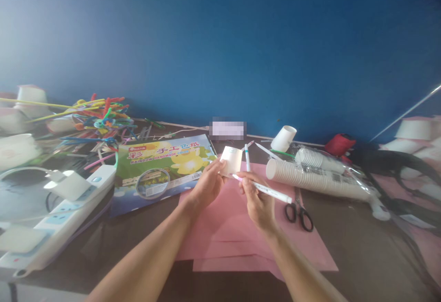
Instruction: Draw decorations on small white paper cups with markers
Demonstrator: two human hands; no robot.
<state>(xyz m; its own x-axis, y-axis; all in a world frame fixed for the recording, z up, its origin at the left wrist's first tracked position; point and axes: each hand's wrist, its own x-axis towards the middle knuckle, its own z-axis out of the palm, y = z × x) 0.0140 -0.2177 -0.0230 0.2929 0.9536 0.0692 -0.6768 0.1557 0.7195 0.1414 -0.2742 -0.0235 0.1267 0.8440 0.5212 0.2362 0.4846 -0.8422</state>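
Observation:
My left hand (212, 183) is closed around a small white paper cup (233, 157), which has a faint greenish mark near its top. In my right hand (259, 198) is a white marker (274, 193), gripped like a pen. Its pinkish tip end is at the lower part of the cup; whether it touches cannot be made out. Both hands are above pink paper sheets (230, 247) on the dark table. Just behind them lies another white marker (247, 157) with a blue band. Black-handled scissors (299, 217) rest on the right edge of the pink paper.
A colored-paper pack (165, 169) lies left of my hands. Farther left are a power strip (79, 205) with plugs and a heap of pipe cleaners (103, 114). To the right lie bagged stacked paper cups (310, 178), a single cup (284, 137) and a red object (339, 144).

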